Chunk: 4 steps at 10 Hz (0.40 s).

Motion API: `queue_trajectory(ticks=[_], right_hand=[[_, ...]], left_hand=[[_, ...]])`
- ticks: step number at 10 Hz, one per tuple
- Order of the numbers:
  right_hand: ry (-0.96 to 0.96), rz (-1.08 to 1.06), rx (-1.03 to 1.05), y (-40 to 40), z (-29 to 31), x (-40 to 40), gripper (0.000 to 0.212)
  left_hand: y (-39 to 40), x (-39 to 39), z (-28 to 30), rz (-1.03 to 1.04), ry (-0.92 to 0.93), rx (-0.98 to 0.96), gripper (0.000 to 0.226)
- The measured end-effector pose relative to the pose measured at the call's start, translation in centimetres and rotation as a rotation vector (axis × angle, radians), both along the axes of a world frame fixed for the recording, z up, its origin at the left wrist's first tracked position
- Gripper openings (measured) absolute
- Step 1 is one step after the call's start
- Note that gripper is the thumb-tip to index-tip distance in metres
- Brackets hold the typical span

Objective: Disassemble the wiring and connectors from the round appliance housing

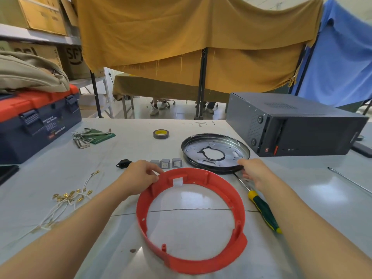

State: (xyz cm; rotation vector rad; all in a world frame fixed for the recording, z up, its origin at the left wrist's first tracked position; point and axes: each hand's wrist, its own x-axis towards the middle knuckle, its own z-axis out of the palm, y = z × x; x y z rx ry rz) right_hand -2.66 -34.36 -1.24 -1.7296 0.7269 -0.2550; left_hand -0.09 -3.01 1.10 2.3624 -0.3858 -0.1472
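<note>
A red plastic ring housing (237, 200) lies on the table in front of me, with no wires inside it. My left hand (138, 176) pinches its far left rim. My right hand (254, 172) hovers with relaxed fingers at the near edge of a round metal base plate (233, 146), holding nothing. White wires with brass connectors (70, 198) lie loose at the left. Three grey rocker switches (166, 163) and a black power socket (123, 163) sit in a row behind the ring.
A green-and-yellow screwdriver (261, 208) lies right of the ring, under my right wrist. A dark computer case (298, 125) stands at the right, a red-lidded toolbox (38, 121) at the left, hex keys (86, 136) and a tape roll (161, 134) further back.
</note>
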Motion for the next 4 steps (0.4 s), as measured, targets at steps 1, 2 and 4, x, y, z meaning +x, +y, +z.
queue_trajectory(ticks=[1, 2, 4], right_hand=[[-0.011, 0.009, -0.026, 0.2, 0.0, -0.4, 0.019], [0.002, 0.021, -0.043, 0.6, 0.4, -1.2, 0.016], [-0.088, 0.053, -0.111, 1.5, 1.1, -3.1, 0.02]], left_hand=[[-0.2, 0.1, -0.4, 0.025, -0.025, -0.03, 0.023], [-0.2, 0.1, -0.6, 0.036, -0.036, -0.025, 0.021], [1.2, -1.0, -0.4, 0.108, -0.194, -0.03, 0.021]])
